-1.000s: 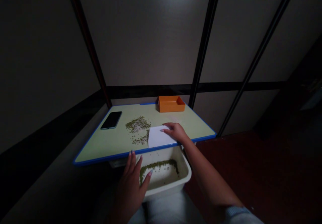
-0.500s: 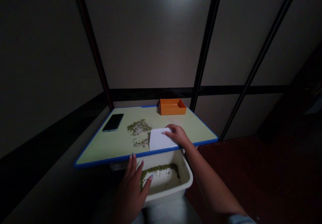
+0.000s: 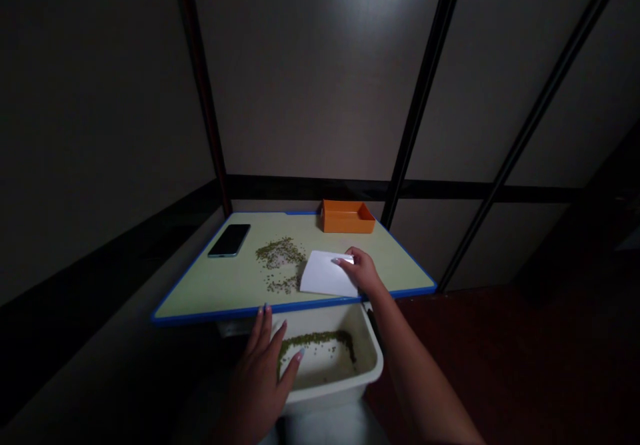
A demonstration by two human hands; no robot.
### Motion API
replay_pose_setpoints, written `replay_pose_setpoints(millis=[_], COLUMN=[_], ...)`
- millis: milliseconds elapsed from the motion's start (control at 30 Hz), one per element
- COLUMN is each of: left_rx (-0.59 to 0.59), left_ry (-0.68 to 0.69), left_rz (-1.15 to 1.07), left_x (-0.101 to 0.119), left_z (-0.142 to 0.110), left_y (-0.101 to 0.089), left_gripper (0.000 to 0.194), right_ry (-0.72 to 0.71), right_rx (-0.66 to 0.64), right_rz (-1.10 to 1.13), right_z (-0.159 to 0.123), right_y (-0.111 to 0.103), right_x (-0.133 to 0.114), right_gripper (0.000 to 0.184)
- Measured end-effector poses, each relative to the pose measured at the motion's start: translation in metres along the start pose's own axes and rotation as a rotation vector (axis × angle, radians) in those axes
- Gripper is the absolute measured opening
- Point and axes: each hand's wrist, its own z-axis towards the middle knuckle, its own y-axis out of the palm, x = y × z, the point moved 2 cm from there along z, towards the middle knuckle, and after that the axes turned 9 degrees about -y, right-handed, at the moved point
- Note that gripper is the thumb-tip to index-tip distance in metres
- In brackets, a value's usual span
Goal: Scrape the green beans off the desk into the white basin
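Note:
My right hand [image 3: 361, 270] pinches the right part of a white card [image 3: 324, 273], thumb on top, above the front of the pale green tabletop [image 3: 210, 295]. Beside the card's left edge is a scatter of small greenish seeds or beans [image 3: 284, 283], with a larger mixed green and pinkish heap [image 3: 280, 253] behind it. My left hand [image 3: 263, 371] is spread over the left side of a white tub [image 3: 327, 390], its fingertips at the table's blue edge. Inside the tub, green grains [image 3: 320, 335] lie in a band along the far side.
An orange open box [image 3: 347, 223] stands at the back right of the table. A phone [image 3: 230, 240] with a dark screen lies at the left. Panelled walls [image 3: 310, 98] rise behind, and a dark red floor [image 3: 480, 351] shows at the right.
The card in my right hand has shifted slightly right and its near edge has lifted away from the table's front edge. My left hand has stayed in place. The view has turned slightly.

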Motion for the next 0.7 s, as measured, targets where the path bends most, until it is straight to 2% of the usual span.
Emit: replay_pose_setpoints(millis=[133, 300, 467, 600, 700], left_rx=[0.034, 0.054, 0.054, 0.077, 0.051], left_ry=[0.022, 0.021, -0.006, -0.043, -0.064], left_rz=[0.013, 0.04, 0.032, -0.006, -0.011], left_x=[0.0, 0.002, 0.005, 0.005, 0.005], left_z=[0.0, 0.0, -0.001, -0.003, -0.004], left_y=[-0.001, -0.004, -0.004, -0.001, 0.001], left_gripper=[0.043, 0.043, 0.042, 0.042, 0.04], right_ry=[0.039, 0.069, 0.159, 0.191, 0.229], right_rx=[0.178, 0.306, 0.228, 0.18, 0.164], right_rz=[0.118, 0.244, 0.378, 0.415, 0.446], right_z=[0.0, -0.002, -0.005, -0.007, -0.005], right_y=[-0.007, -0.015, -0.016, -0.016, -0.015], right_x=[0.005, 0.007, -0.001, -0.003, -0.004], right_gripper=[0.042, 0.042, 0.046, 0.043, 0.043])
